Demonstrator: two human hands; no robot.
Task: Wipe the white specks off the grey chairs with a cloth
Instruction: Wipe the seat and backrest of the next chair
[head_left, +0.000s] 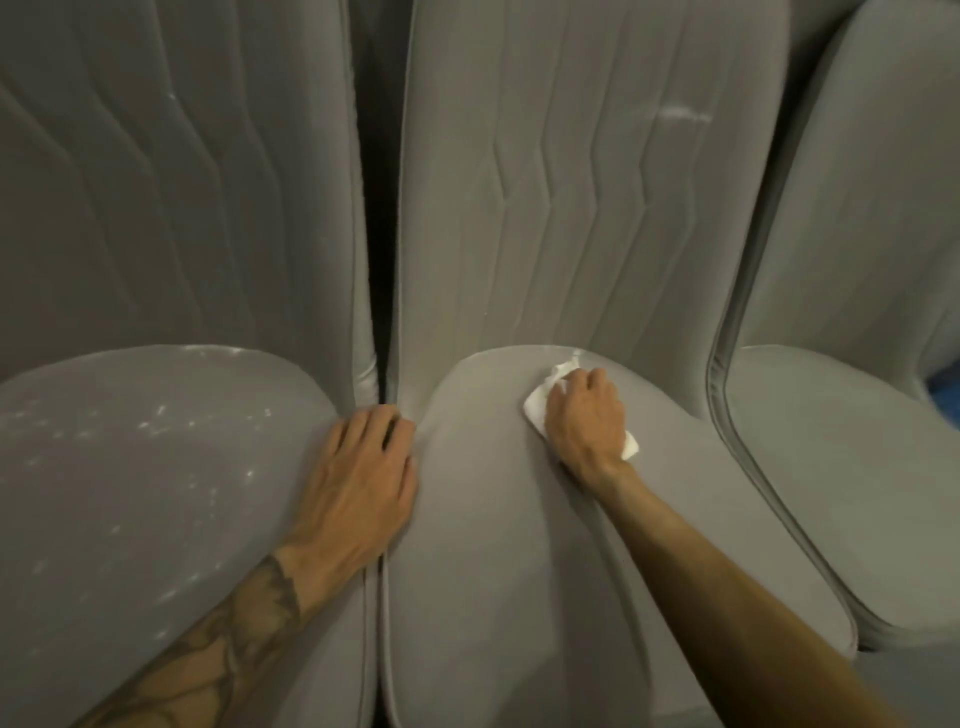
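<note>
The right hand (584, 415) clutches the white cloth (537, 410) at the back of the middle chair (493, 545) seat. The left hand (363, 478) lies flat, fingers spread, at eight o'clock from it. Short, firm strokes toward six should lift best (the left chair (78, 519) still carries specks (156, 415)).

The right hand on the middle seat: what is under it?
A white cloth, gripped by the right hand, lies on the middle seat. Its middle and the fabric beneath are covered; specks there cannot be seen.
</note>
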